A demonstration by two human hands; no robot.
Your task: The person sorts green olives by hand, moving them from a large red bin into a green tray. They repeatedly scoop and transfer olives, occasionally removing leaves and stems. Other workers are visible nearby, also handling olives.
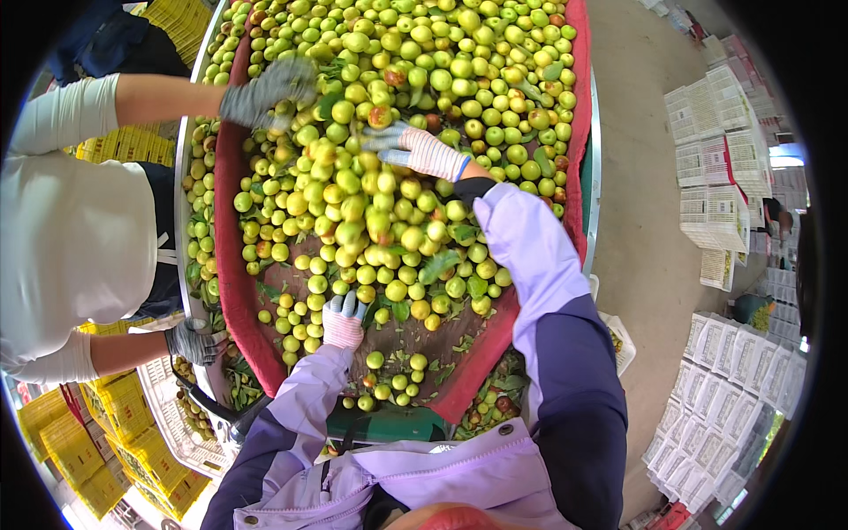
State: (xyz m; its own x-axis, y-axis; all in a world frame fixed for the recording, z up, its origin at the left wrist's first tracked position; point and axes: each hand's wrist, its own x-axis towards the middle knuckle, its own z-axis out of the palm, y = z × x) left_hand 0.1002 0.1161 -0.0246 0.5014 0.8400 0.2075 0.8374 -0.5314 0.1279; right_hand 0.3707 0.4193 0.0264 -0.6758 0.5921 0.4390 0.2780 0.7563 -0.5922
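Green jujube-like fruits (351,209), some with red-brown patches and mixed with leaves, are heaped on a sorting table with a red padded border (232,265). My right hand (421,149), in a striped, grey-fingered glove, reaches over the upper part of the heap; its fingers are blurred and spread against the fruits. Nearer to me, my left hand (344,321) wears a similar glove and rests with spread fingers at the lower edge of the heap. Neither hand shows a fruit gripped. Loose fruits and leaf scraps lie on the brown surface (411,338) near my left hand.
At the left a co-worker in a white top (73,238) has one grey-gloved hand (271,93) over the fruits and another (195,341) at the metal rim. Yellow crates (126,411) and a white basket (165,411) stand lower left. White crates (712,152) are stacked at the right.
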